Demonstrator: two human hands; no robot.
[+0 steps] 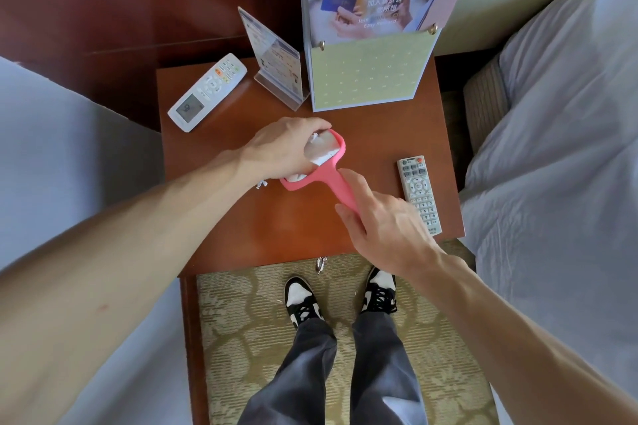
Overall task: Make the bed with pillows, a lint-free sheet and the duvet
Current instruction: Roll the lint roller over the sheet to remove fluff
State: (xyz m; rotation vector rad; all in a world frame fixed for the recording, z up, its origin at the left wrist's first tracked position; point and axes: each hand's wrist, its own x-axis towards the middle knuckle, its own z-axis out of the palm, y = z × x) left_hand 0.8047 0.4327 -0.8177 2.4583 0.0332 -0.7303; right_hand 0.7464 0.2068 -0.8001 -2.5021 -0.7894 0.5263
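While the person stands in black-and-white shoes (302, 300) on patterned carpet, the right hand (383, 221) curls round the handle of the pink lint roller (333, 183) over the wooden nightstand (276, 231), near a grey remote (419, 188). Just beyond, the left hand (279, 152) grips the roller's white head. Farther back lie a white remote (207, 91) and standing cards (276, 59). White-sheeted beds (559, 148) flank the nightstand.

Standing placard (374, 15) — "Join", "Easy" legible, rest blurred.
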